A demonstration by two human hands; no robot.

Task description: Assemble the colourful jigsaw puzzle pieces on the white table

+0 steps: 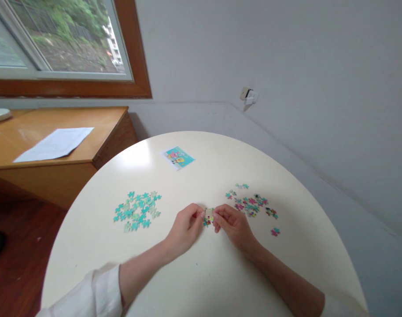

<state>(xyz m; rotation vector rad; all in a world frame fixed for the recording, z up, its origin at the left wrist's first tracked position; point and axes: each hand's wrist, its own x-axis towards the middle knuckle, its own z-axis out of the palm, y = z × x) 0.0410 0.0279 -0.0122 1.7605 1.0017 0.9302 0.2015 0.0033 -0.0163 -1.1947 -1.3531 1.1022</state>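
Note:
Both of my hands meet at the middle of the round cream table (pixel 201 273). My left hand (pixel 185 228) and my right hand (pixel 234 224) pinch a small cluster of joined puzzle pieces (pixel 208 216) between their fingertips, resting on the tabletop. A pile of teal puzzle pieces (pixel 137 211) lies to the left of my left hand. To the right of my right hand lies a pile of mixed pink, teal and dark pieces (pixel 252 204). A small reference picture card (pixel 177 157) lies farther back on the table.
A wooden desk (pixel 55 163) with a white paper sheet (pixel 55 143) stands at the left under a window (pixel 62 39). Grey walls close the right side, with a wall socket (pixel 248 96). Dark wooden floor (pixel 19 264) shows at the lower left.

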